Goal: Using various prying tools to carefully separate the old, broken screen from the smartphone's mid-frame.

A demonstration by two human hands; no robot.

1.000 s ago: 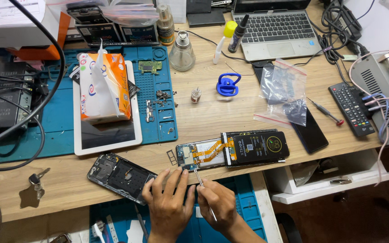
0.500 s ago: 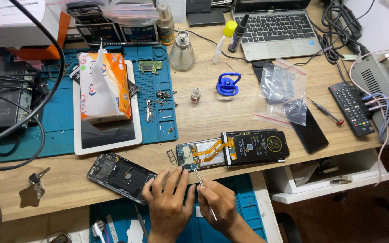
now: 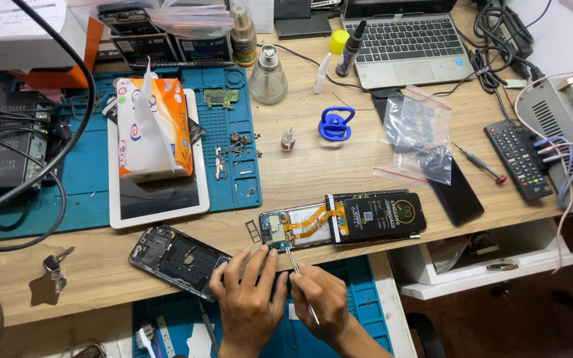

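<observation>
A pair of thin metal tweezers (image 3: 298, 278) is pinched in the grip of the right hand (image 3: 323, 299), the tips set at the near corner of the opened black smartphone with exposed circuit board and orange flex cables (image 3: 343, 220), which lies on the wooden bench (image 3: 313, 166). The left hand (image 3: 250, 298) is spread flat just left of the tweezers, its grip wide and holding nothing. Left of that phone, a dark detached phone frame (image 3: 177, 257) is seen lying close by.

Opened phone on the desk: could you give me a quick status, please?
Right hand holds tweezers at opened phone. Left hand rests empty beside. Nothing blocking.
</observation>
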